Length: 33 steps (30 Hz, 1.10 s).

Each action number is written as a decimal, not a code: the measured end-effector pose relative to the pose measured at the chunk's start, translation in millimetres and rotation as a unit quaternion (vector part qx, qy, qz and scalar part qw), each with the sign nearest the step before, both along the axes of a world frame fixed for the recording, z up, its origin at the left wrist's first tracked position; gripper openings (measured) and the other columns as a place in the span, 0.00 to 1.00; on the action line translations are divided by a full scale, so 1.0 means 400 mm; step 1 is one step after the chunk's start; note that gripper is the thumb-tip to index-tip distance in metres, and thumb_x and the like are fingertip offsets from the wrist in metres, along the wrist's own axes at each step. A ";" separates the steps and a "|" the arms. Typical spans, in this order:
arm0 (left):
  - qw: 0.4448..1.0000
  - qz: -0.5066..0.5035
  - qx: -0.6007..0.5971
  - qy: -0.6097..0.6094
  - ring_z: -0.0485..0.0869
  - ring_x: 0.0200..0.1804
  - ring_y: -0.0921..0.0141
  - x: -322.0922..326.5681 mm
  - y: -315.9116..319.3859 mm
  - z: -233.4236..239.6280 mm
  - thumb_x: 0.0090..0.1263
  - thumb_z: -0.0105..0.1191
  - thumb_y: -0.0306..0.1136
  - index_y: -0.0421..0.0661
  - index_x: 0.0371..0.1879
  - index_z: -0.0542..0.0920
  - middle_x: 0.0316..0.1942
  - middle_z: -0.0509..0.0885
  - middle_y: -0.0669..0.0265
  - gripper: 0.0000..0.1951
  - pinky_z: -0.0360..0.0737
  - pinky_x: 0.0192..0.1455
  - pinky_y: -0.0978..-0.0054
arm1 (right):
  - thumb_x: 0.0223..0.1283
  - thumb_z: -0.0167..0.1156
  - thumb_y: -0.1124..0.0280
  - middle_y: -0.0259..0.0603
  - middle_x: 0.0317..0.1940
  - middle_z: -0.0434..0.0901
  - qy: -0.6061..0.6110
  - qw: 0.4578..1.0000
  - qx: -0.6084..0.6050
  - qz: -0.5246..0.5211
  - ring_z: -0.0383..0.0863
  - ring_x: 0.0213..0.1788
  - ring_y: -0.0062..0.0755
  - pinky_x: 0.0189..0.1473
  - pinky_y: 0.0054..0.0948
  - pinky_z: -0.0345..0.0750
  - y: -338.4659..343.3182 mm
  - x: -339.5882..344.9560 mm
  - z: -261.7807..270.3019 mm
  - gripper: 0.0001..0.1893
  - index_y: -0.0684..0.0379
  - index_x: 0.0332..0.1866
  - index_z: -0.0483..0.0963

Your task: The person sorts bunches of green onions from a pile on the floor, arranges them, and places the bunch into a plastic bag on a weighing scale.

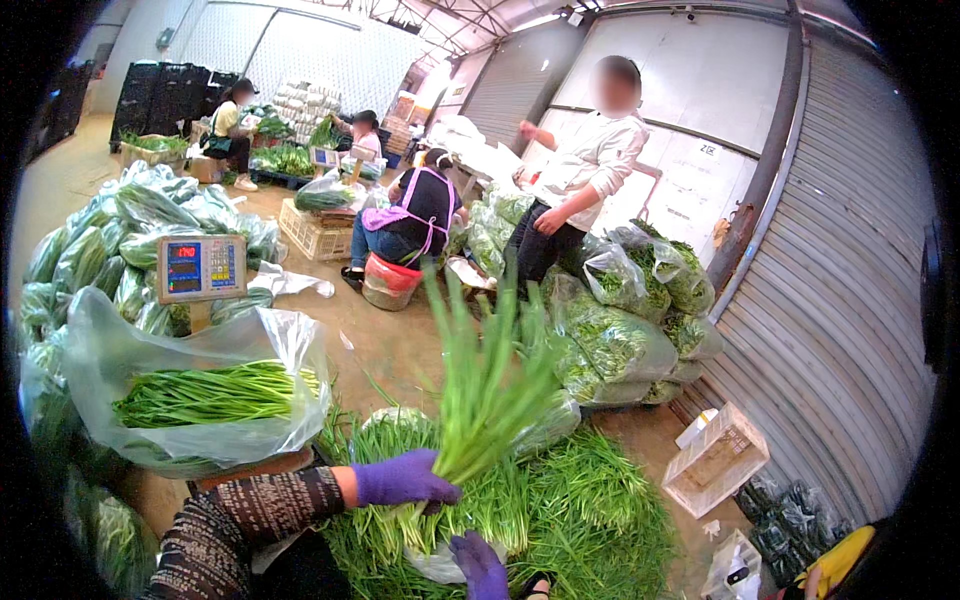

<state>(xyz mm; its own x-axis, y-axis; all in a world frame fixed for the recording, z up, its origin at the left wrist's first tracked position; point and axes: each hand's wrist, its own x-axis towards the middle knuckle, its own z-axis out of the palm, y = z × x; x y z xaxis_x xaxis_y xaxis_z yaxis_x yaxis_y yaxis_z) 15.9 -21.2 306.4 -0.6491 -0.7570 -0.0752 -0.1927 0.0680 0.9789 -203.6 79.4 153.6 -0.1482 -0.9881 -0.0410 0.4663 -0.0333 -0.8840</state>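
My left hand (405,478), in a purple glove, is closed around the stalk ends of a bunch of garlic chives (480,390). Its leaves fan upward and look blurred. Below it, my right hand (480,566), gloved in purple too, holds nothing, its fingers extended over the loose chives. A broad heap of chives (600,510) spreads in front of me, with some clear plastic (439,562) beneath part of it. To the left, an opened clear plastic bag (195,450) with chives (217,394) laid lengthwise inside rests on a weighing scale, whose lit display (201,268) stands behind.
Bagged greens are piled at the left (127,232) and right (615,337). A person (577,165) stands beyond the heap; another (412,202) sits on a bucket (390,285). Further back, more people sit among vegetables. A white plastic crate (716,461) lies near the corrugated shutter (832,300).
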 end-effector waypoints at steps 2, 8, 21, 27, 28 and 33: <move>0.998 -0.007 -0.067 -0.017 0.81 0.27 0.71 -0.056 0.046 0.004 0.59 0.59 0.43 0.44 0.42 0.76 0.27 0.82 0.63 0.18 0.77 0.30 0.72 | 0.64 0.50 0.65 0.46 0.41 0.77 0.006 0.999 0.027 0.038 0.77 0.42 0.36 0.47 0.33 0.75 -0.003 -0.021 0.016 0.19 0.62 0.57 0.67; 0.866 0.027 -0.412 -0.282 0.82 0.29 0.55 -0.173 0.180 -0.127 0.61 0.50 0.38 0.45 0.59 0.63 0.28 0.80 0.53 0.27 0.77 0.27 0.57 | 0.55 0.51 0.39 0.44 0.67 0.57 -0.150 0.966 0.114 0.177 0.59 0.66 0.45 0.68 0.42 0.54 0.020 -0.008 0.123 0.42 0.57 0.68 0.54; 0.872 -0.039 -0.448 -0.193 0.82 0.35 0.50 -0.333 0.226 -0.120 0.58 0.53 0.38 0.47 0.67 0.52 0.68 0.47 0.43 0.37 0.79 0.33 0.57 | 0.55 0.61 0.57 0.42 0.39 0.77 -0.238 0.967 0.015 0.086 0.75 0.48 0.40 0.61 0.47 0.66 -0.076 -0.234 0.136 0.27 0.63 0.55 0.67; 0.931 -0.173 -0.317 0.053 0.76 0.54 0.61 -0.328 0.147 -0.121 0.64 0.54 0.41 0.49 0.56 0.73 0.62 0.67 0.56 0.22 0.73 0.55 0.64 | 0.58 0.58 0.60 0.35 0.25 0.73 -0.147 0.986 -0.069 0.023 0.77 0.31 0.35 0.42 0.36 0.77 -0.052 -0.277 0.184 0.30 0.68 0.60 0.59; 0.949 -0.190 -0.238 0.087 0.75 0.54 0.62 -0.329 0.134 -0.114 0.66 0.53 0.40 0.48 0.54 0.76 0.61 0.70 0.57 0.19 0.71 0.58 0.65 | 0.58 0.58 0.60 0.35 0.25 0.73 -0.164 0.984 -0.071 0.019 0.77 0.31 0.35 0.40 0.36 0.77 -0.046 -0.280 0.196 0.31 0.67 0.60 0.58; 0.994 -0.005 -0.071 0.088 0.77 0.51 0.65 -0.325 0.081 -0.119 0.68 0.49 0.39 0.46 0.54 0.75 0.51 0.77 0.54 0.18 0.73 0.55 0.71 | 0.57 0.57 0.64 0.35 0.24 0.72 -0.215 0.975 -0.027 -0.039 0.77 0.31 0.37 0.40 0.37 0.78 -0.034 -0.291 0.197 0.29 0.65 0.62 0.58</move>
<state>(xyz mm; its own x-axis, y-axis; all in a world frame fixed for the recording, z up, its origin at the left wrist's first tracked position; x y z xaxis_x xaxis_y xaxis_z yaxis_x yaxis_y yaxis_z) -114.3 11.2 258.9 -0.6510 -0.7447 0.1470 -0.0184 0.2091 0.9777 -320.1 65.8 232.3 -0.2033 -0.9770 -0.0651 0.7884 -0.1239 -0.6025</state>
